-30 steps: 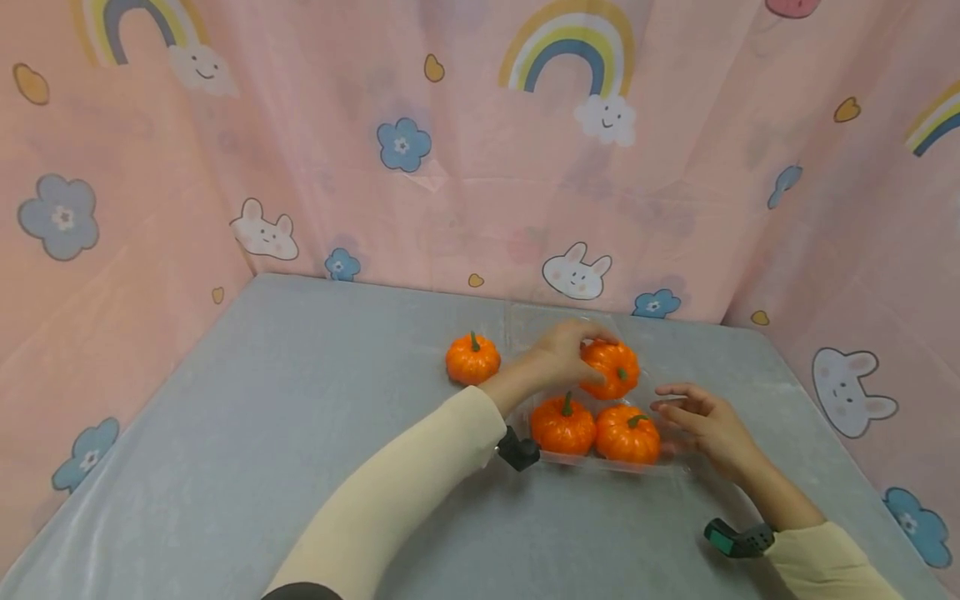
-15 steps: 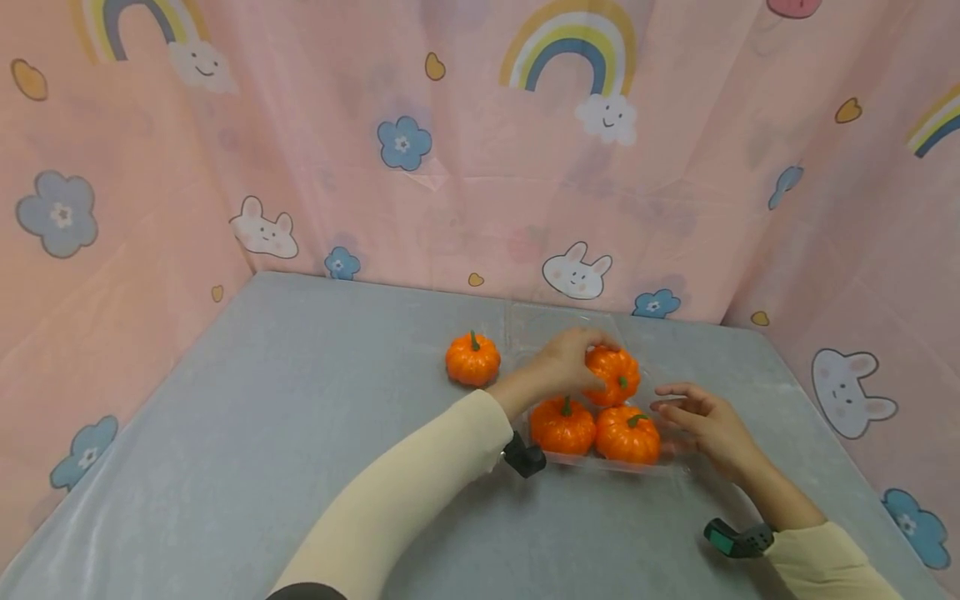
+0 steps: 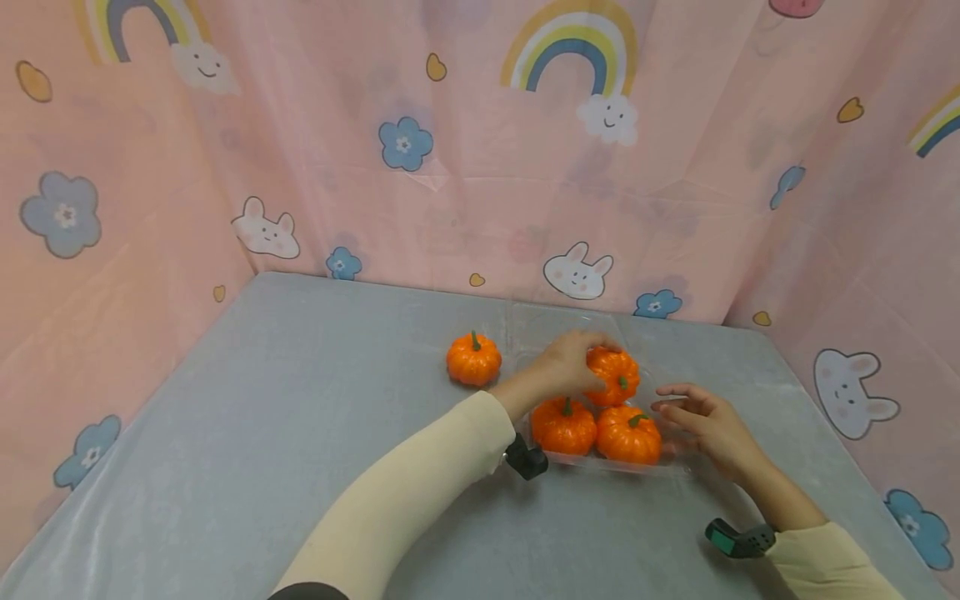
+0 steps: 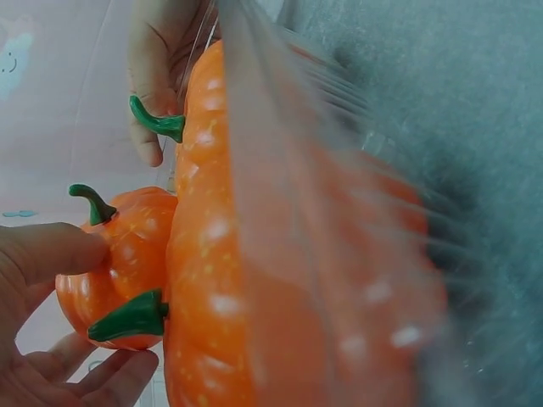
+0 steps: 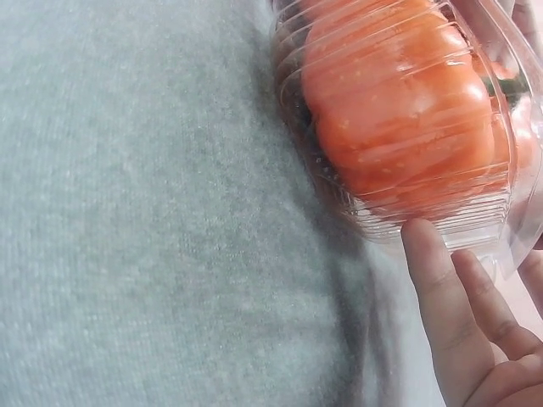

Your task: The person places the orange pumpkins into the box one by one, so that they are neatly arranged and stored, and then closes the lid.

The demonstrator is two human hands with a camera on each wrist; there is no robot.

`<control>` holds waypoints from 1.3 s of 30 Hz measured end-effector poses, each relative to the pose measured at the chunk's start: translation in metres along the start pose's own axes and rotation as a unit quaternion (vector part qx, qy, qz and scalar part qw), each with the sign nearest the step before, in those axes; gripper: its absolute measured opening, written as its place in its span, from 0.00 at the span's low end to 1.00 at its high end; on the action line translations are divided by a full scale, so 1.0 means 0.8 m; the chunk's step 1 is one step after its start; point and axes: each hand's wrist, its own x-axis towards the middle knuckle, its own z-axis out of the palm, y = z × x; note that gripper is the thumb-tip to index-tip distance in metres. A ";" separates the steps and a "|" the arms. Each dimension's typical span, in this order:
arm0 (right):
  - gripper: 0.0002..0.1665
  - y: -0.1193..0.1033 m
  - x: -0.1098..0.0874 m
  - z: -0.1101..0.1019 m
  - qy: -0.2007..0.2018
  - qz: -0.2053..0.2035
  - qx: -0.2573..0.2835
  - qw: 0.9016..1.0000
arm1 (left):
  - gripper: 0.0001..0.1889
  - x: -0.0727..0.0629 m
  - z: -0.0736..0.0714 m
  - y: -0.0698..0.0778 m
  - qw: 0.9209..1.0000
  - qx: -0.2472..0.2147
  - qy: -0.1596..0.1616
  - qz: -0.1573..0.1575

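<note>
Centrally, I had the left hand (image 3: 567,364) gripping a tilted artificial pumpkin (image 3: 617,375) just behind two front pumpkins (image 3: 564,428) in the clear clamshell tray (image 3: 603,463), the right hand (image 3: 708,427) relaxed, holding nothing, beside its right end.

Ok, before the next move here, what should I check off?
1. Left hand gripping the held pumpkin: ok.
2. Held pumpkin upright: not ok, tilted.
3. Held pumpkin on the container floor: cannot tell, underside hidden.
4. Front-left pumpkin and front-right pumpkin inside the clear container: ok.
5. Right hand bracing the container: cannot tell, though fingertips are close.
6. Fourth pumpkin inside: not ok, outside on the table.
</note>
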 end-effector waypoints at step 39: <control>0.15 0.000 0.001 0.000 0.007 0.002 -0.010 1.000 | 0.21 -0.007 0.011 -0.002 0.998 0.063 0.009 0.023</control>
